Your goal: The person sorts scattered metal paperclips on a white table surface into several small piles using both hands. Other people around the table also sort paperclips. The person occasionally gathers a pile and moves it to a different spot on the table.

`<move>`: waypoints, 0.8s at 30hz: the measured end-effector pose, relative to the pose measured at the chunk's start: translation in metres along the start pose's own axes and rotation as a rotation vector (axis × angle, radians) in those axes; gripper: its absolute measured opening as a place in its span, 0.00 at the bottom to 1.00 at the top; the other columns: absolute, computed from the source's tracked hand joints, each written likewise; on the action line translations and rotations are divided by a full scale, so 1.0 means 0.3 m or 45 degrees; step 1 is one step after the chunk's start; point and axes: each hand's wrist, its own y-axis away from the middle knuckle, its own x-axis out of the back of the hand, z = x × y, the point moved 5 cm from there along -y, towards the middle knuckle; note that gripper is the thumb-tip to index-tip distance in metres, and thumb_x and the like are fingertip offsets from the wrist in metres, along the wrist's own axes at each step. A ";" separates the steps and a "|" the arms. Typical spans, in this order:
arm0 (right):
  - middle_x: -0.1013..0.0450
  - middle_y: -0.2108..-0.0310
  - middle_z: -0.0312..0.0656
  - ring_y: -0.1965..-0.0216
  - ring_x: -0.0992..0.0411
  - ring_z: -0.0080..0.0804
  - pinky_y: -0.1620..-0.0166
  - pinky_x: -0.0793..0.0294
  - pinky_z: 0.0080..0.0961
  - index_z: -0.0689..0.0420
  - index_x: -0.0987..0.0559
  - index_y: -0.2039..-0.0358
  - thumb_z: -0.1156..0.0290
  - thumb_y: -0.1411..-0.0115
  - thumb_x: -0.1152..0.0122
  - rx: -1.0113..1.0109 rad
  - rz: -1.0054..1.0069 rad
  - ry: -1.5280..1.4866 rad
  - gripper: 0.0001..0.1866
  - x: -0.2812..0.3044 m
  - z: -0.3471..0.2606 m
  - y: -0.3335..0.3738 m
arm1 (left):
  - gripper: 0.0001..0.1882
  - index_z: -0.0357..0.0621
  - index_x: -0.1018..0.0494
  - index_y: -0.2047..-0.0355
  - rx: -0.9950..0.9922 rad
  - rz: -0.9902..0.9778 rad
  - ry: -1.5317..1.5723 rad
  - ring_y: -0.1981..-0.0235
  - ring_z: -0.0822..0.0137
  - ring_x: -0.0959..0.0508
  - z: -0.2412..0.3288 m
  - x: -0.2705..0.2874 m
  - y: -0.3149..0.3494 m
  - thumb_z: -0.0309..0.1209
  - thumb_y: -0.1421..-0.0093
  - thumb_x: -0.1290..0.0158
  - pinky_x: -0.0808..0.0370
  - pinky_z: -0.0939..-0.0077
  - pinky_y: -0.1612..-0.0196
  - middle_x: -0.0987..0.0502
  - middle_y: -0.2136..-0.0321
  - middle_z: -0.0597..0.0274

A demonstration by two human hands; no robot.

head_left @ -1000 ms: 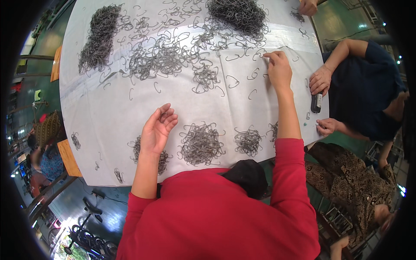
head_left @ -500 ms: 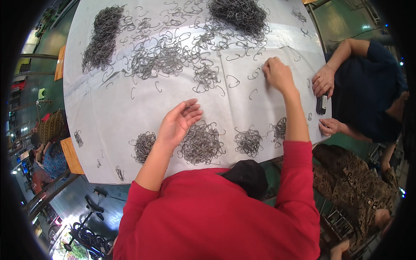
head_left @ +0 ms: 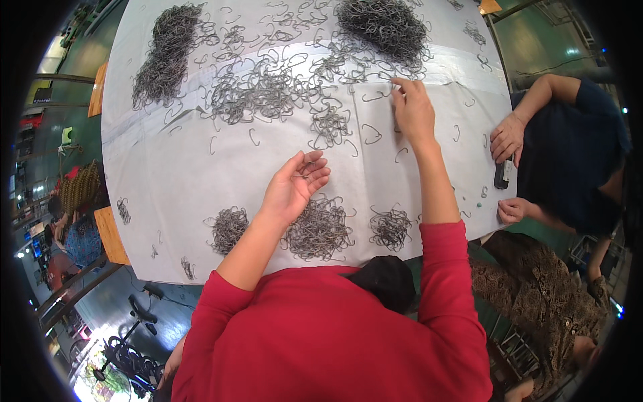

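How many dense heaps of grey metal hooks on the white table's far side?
2: one dense heap of curved grey metal hooks far left, another heap right of centre; others may be out of view.

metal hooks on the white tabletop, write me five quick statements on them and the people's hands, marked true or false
1. The right hand is held out over the white tabletop. True.
2. The left hand is turned palm down. False: its palm faces up, fingers curled.
3. Both of the person's sleeves are red. True.
4. All the metal hooks lie in one pile. False: there are several piles, plus many scattered hooks.
5. At the right edge, a co-worker's hand is next to a black object. True.
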 end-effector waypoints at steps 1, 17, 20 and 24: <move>0.29 0.64 0.42 0.64 0.27 0.45 0.62 0.28 0.38 0.52 0.22 0.63 0.68 0.43 0.45 0.007 0.008 0.016 0.08 -0.011 0.007 -0.035 | 0.17 0.33 0.31 0.56 -0.011 0.018 0.006 0.62 0.62 0.24 0.011 0.015 0.009 0.36 0.35 0.57 0.23 0.72 0.57 0.26 0.63 0.54; 0.26 0.71 0.37 0.66 0.31 0.23 0.59 0.32 0.22 0.61 0.23 0.67 0.66 0.42 0.44 -0.070 -0.664 -0.682 0.11 -0.032 -0.102 0.006 | 0.19 0.31 0.33 0.52 -0.026 -0.045 -0.019 0.57 0.59 0.25 0.015 -0.017 0.019 0.36 0.34 0.60 0.25 0.69 0.52 0.27 0.60 0.52; 0.29 0.69 0.34 0.67 0.33 0.22 0.61 0.33 0.20 0.60 0.24 0.65 0.69 0.42 0.43 0.008 -0.950 -0.691 0.08 -0.013 -0.285 0.222 | 0.20 0.31 0.34 0.51 0.088 -0.055 0.109 0.55 0.58 0.25 -0.033 -0.039 -0.019 0.37 0.33 0.61 0.26 0.69 0.51 0.27 0.59 0.52; 0.28 0.65 0.44 0.66 0.28 0.37 0.60 0.30 0.31 0.56 0.23 0.63 0.71 0.43 0.45 -0.027 -0.325 -0.283 0.09 -0.017 -0.118 0.182 | 0.18 0.32 0.32 0.54 0.048 0.026 0.090 0.60 0.62 0.25 -0.030 -0.003 0.007 0.36 0.34 0.58 0.25 0.71 0.55 0.27 0.62 0.54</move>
